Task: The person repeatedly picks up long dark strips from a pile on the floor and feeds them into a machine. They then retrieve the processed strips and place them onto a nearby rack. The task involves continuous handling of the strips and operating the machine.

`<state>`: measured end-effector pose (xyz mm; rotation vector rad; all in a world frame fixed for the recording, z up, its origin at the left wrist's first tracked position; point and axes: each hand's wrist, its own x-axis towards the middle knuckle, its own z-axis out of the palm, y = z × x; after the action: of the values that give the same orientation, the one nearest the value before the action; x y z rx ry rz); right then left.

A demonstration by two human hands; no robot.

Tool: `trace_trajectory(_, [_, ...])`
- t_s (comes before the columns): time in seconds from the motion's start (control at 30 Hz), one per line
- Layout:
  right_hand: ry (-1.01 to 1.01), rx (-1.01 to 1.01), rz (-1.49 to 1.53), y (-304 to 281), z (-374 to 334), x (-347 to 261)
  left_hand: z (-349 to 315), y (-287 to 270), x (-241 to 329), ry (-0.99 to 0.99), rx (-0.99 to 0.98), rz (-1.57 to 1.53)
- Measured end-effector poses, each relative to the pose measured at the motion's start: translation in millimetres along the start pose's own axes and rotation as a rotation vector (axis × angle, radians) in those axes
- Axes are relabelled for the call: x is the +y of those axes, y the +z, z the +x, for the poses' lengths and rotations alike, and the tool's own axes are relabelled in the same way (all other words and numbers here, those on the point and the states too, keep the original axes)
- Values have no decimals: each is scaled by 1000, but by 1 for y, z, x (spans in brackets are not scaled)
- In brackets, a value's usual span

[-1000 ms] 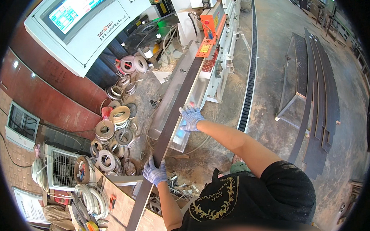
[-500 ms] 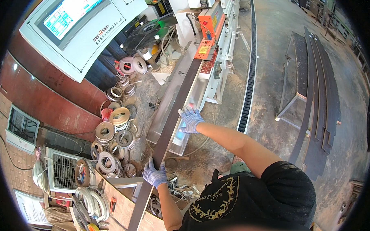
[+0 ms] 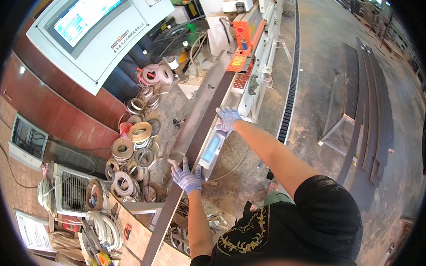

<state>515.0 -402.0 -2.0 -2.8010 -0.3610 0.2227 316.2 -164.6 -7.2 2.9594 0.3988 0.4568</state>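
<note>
A long, narrow dark brown board (image 3: 202, 131) slants from the lower edge up to the orange-fronted end of a machine (image 3: 239, 52). My left hand (image 3: 187, 178), in a pale blue-grey knit glove, straddles the nearer part of the board, its fingers over the top and the thumb at the right edge. Farther up, my right hand (image 3: 228, 118), gloved alike, lies along the board's right edge with fingers stretched out. The board's far end is hidden at the machine. Beneath and beside the board runs a clear-looking guard plate (image 3: 181, 140).
A white control panel (image 3: 108, 49) with a lit screen (image 3: 86, 13) hangs at upper left. Rolls of edge banding (image 3: 140, 132) are piled left of the board. A wooden tabletop (image 3: 133, 233) lies lower left. Long dark boards (image 3: 371, 138) rest on a metal stand (image 3: 332, 130) at right.
The board and both hands have moved forward, up toward the machine. My right hand has gone farther up the board's edge. The whole view has shifted slightly.
</note>
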Motion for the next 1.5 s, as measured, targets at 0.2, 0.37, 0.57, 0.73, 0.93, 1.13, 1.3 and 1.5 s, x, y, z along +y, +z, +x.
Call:
trace_trajectory(0.2, [-179, 182, 505, 16, -121, 27, -82, 20, 33, 475, 179, -382])
trace_trajectory(0.37, [-12, 784, 321, 66, -334, 90, -176, 51, 25, 390, -212, -941])
trace_trajectory(0.57, [1439, 524, 135, 145, -521, 175, -215, 95, 11, 406, -787, -567])
trace_trajectory(0.73, [1707, 497, 745, 218, -582, 236, -221, 109, 39, 452, -982, -570])
trace_trajectory(0.93, [1565, 396, 848, 279, -580, 291, -249, 101, 86, 371, -991, -695])
trace_trajectory(1.13, [1258, 402, 1702, 265, -514, 267, -296, 118, 122, 266, -1008, -641])
trace_trajectory(1.3, [932, 477, 2146, 218, -461, 195, -322, 123, 138, -433, -1210, -1159])
trace_trajectory(1.5, [934, 67, 2226, 184, -457, 125, -338, 65, 112, -832, -1182, -1645])
